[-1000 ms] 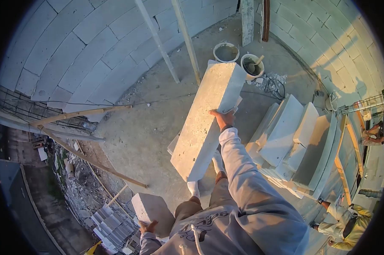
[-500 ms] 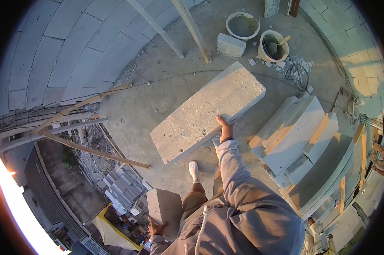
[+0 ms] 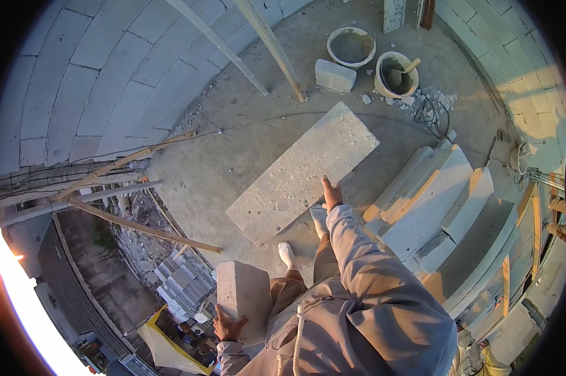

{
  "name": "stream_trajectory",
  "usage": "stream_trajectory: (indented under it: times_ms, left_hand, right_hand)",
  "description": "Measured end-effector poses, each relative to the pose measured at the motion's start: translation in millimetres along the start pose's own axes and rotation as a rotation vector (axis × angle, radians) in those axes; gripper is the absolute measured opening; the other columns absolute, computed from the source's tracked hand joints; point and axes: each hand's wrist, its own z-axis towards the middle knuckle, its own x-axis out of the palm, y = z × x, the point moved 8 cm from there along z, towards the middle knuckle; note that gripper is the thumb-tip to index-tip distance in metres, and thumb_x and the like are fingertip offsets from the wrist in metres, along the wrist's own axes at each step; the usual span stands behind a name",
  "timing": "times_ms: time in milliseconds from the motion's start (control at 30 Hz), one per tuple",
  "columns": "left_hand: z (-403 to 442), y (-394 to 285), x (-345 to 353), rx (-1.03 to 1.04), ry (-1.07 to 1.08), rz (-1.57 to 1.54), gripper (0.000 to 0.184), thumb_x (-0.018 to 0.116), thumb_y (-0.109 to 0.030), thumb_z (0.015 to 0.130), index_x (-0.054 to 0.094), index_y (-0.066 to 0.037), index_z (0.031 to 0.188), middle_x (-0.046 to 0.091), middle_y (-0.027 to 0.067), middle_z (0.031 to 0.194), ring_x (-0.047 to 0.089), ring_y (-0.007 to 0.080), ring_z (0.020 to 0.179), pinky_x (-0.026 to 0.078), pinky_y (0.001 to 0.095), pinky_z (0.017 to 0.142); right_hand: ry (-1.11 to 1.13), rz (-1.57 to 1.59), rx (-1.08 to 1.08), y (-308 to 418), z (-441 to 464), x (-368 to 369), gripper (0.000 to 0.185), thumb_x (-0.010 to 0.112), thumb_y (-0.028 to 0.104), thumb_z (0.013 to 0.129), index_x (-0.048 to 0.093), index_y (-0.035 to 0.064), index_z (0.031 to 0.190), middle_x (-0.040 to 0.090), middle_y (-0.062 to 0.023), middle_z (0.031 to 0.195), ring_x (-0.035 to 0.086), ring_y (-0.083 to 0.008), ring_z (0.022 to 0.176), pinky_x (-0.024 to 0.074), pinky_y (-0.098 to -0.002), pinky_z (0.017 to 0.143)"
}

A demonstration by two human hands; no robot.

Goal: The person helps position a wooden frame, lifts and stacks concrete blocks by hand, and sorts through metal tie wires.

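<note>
Long block (image 3: pixel 303 170) in the right grip (image 3: pixel 333 196), short block (image 3: pixel 251 293) in the left grip (image 3: pixel 230 327)
The right grip is part-closed over the long block's near edge, the block reaching forward-left from it; the left grip, spread wide, clasps its block just ahead.

Centre of frame: the long block (image 3: pixel 303 170) you see is concrete-like, matt, rough and pitted. Lower centre: your smaller block (image 3: pixel 248 291), matt, fine-grained. Your sweatshirt (image 3: pixel 389 291): matt cloth, creased; its drawstring (image 3: pixel 298 332), twisted cord. Floor (image 3: pixel 198 182): matt concrete, dusty-looking. Left: diagonal brace (image 3: pixel 142 227), bare wood, no gloss. Upper left: wall (image 3: pixel 82 84), matt masonry blocks, fairly smooth, jointed.
</note>
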Motion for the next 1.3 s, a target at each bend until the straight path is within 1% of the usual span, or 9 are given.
stream_trajectory:
  times_ms: [33,200,500,667,867,967,1067,1133,1300]
  left_hand:
    - [-1,-8,-12,0.047,-0.035,0.006,0.111,0.078,-0.039,0.04,0.024,-0.006,0.131,0.051,0.0196,0.105,0.047,0.0342,0.099,0.039,0.0399,0.084]
    - [-11,-85,-85,0.432,-0.109,-0.111,0.102,0.079,-0.033,0.041,0.031,-0.003,0.126,0.051,0.0155,0.099,0.048,0.0317,0.092,0.039,0.0388,0.081]
    - [33,-356,-126,1.119,-0.054,-0.075,0.105,0.076,-0.038,0.045,0.026,-0.001,0.13,0.047,0.0191,0.113,0.043,0.0323,0.104,0.035,0.0384,0.09]
    - [54,-482,-95,1.247,0.107,-0.089,0.102,0.077,-0.037,0.047,0.028,-0.002,0.129,0.047,0.0185,0.116,0.044,0.031,0.108,0.035,0.0367,0.092]
    - [100,-532,-69,1.324,0.528,-0.445,0.088,0.078,-0.021,0.051,0.035,0.0,0.125,0.049,0.0142,0.114,0.05,0.0245,0.102,0.039,0.0328,0.087]
    - [183,-535,-18,1.083,0.833,-0.513,0.068,0.075,-0.018,0.057,0.046,0.0,0.115,0.054,0.0119,0.106,0.051,0.0222,0.098,0.04,0.0322,0.086]
    - [248,-555,4,1.17,0.617,-0.721,0.058,0.072,-0.019,0.063,0.048,0.004,0.11,0.054,0.012,0.107,0.052,0.0233,0.095,0.039,0.0316,0.086]
    - [188,-552,-25,1.204,0.52,-0.476,0.062,0.071,-0.02,0.066,0.043,0.007,0.114,0.053,0.0131,0.11,0.051,0.0244,0.098,0.038,0.032,0.088]
    - [230,-554,-8,1.316,0.311,-0.634,0.066,0.071,-0.02,0.068,0.038,0.006,0.118,0.051,0.0144,0.111,0.05,0.025,0.1,0.038,0.0316,0.087]
  right_hand:
    - [-0.087,-0.227,-0.24,-15,37,-8,0.091,0.056,0.054,0.068,0.023,-0.0063,0.128,0.032,-0.0262,0.128,0.035,-0.0356,0.118,0.0296,-0.0412,0.097]
    - [-0.049,-0.735,-0.579,-8,-26,-62,0.076,0.055,0.052,0.069,0.041,-0.0035,0.119,0.045,-0.0264,0.116,0.042,-0.0356,0.111,0.0363,-0.0381,0.09]
    - [-0.381,-0.818,-0.171,-84,-82,-326,0.069,0.051,0.047,0.072,0.046,-0.0093,0.111,0.049,-0.027,0.111,0.048,-0.0345,0.106,0.0374,-0.0363,0.09]
    - [-0.664,-0.633,-0.127,-106,-168,-404,0.061,0.051,0.046,0.074,0.052,-0.0054,0.106,0.053,-0.0239,0.106,0.051,-0.0339,0.101,0.0395,-0.0374,0.087]
    - [-0.879,-0.447,-0.108,-192,-236,-389,0.045,0.054,0.042,0.075,0.061,0.0,0.087,0.06,-0.0199,0.089,0.056,-0.0325,0.086,0.0427,-0.0393,0.076]
    - [-0.802,-0.373,0.101,-218,-268,-326,0.053,0.054,0.047,0.072,0.059,0.0016,0.098,0.058,-0.0193,0.1,0.053,-0.0325,0.098,0.0402,-0.0367,0.085]
    - [-0.612,-0.417,0.276,-245,-271,-277,0.056,0.051,0.049,0.074,0.057,0.0006,0.102,0.055,-0.0202,0.106,0.05,-0.0328,0.102,0.0382,-0.0365,0.088]
    - [-0.59,-0.394,0.232,-263,-258,-262,0.057,0.051,0.048,0.074,0.056,0.0003,0.105,0.055,-0.0207,0.106,0.05,-0.0327,0.102,0.0382,-0.0363,0.088]
    - [-0.696,-0.234,0.128,-218,-294,-248,0.059,0.051,0.047,0.075,0.053,-0.0006,0.108,0.055,-0.0207,0.106,0.05,-0.032,0.103,0.0382,-0.0355,0.088]
